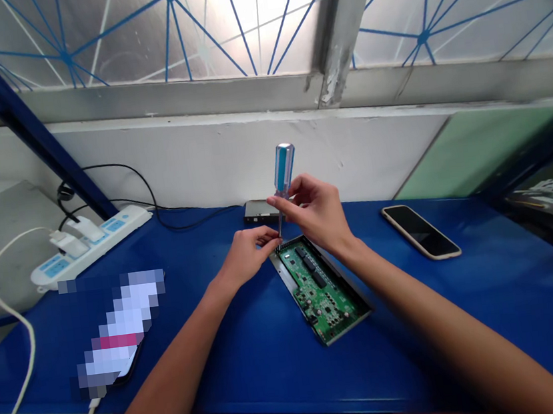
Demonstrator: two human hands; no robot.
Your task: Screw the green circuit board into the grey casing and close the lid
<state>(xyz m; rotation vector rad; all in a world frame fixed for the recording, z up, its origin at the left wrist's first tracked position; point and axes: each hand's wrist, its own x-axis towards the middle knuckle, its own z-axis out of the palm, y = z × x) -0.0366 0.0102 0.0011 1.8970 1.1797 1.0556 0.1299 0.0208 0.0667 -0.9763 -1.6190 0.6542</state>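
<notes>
A glossy blue tabletop (pixel 272 375) carries a white power strip (pixel 90 246) at the left and a black smartphone in a beige case (pixel 421 231) at the right. Between them lies a green circuit board (pixel 317 289) in a long grey metal tray (pixel 295 302). The right hand (pixel 315 212) closes around a clear-and-blue-handled screwdriver (pixel 282 169), held upright, its tip at the board's corner. The left hand (pixel 247 257) is pinched almost shut just beside the tip; whether it holds anything is too small to tell.

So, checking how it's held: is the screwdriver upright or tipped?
Tipped a little: the screwdriver leans, handle right of its tip, in the right hand, tip down by the circuit board.
</notes>
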